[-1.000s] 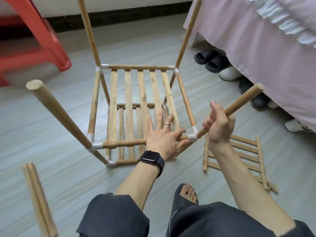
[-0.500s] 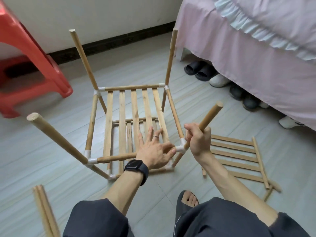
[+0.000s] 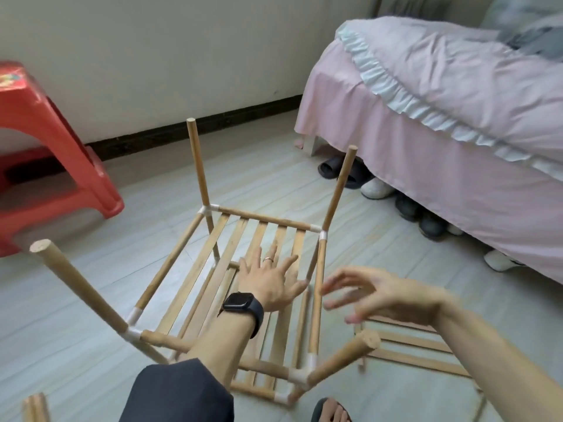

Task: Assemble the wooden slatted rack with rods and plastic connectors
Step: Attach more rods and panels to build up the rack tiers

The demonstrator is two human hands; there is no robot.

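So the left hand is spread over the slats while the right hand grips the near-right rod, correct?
No. The head view shows the right hand open, gripping nothing, with the near-right rod free below it. The left hand is spread over the slats.

The right hand (image 3: pixel 374 295) is motion-blurred — perhaps touching nothing — and the loose rods (image 3: pixel 36 408) run off the bottom edge.

We list one wooden slatted rack (image 3: pixel 163 269), part-built, standing on the floor (image 3: pixel 91 345). It has two slatted tiers, white plastic connectors (image 3: pixel 134 333) at the corners and four upright rods (image 3: pixel 198 162) with free ends. A spare slatted panel (image 3: pixel 411 357) lies flat beside it.
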